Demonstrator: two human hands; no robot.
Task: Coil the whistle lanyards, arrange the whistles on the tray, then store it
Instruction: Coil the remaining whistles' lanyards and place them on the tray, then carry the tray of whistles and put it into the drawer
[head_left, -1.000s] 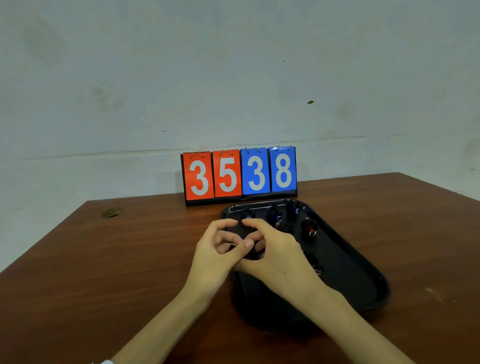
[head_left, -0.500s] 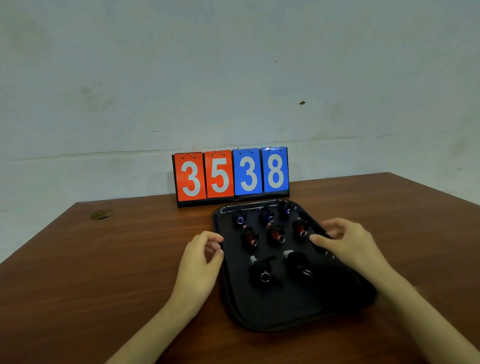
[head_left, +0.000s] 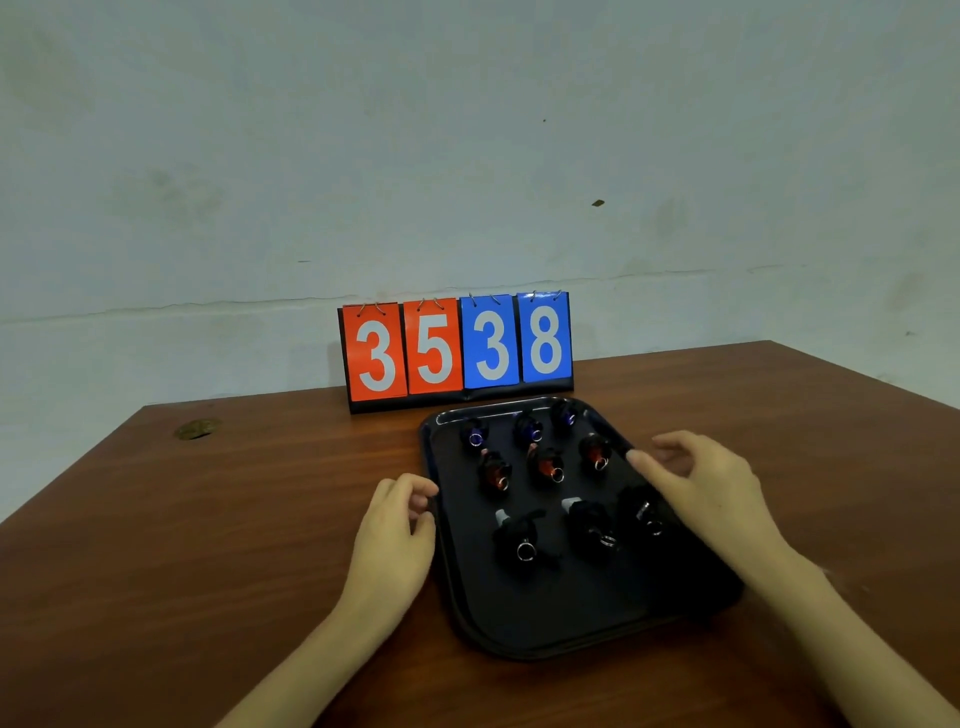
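A black tray lies on the brown table and holds several whistles with coiled lanyards in three rows: blue ones at the back, red ones in the middle, black ones at the front. My left hand rests beside the tray's left rim, fingers loosely curled, holding nothing. My right hand hovers over the tray's right rim with fingers spread and empty, partly covering the rightmost black whistle.
A flip scoreboard reading 35 and 38 stands just behind the tray, against the wall. The table has a small round mark near its far left corner. Its right edge runs close past my right arm.
Both hands were together over the tray's middle a second ago; they have drawn apart to the tray's left and right rims, uncovering the rows of whistles.
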